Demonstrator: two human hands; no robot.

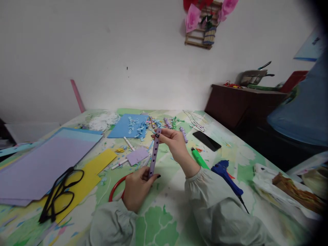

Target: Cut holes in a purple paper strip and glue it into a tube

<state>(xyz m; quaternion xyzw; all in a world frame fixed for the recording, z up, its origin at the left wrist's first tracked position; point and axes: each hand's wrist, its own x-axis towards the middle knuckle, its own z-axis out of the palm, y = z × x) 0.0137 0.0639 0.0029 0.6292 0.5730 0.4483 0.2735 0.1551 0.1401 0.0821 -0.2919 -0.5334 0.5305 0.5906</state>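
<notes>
Your left hand (137, 187) pinches the lower end of the dotted purple strip (154, 155), which slants above the table (160, 222), between its left and right edges and short of the far edge. It looks like light, thin paper, likely to bend or crease; grip it gently by its ends. Your right hand (176, 143) pinches the upper end.

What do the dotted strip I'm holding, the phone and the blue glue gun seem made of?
Strip: probably matte paper or card, flat and without shine. Phone: likely glass in front, its face smooth and dark. Glue gun: seemingly hard, dull plastic, with a moulded blue body.
</notes>
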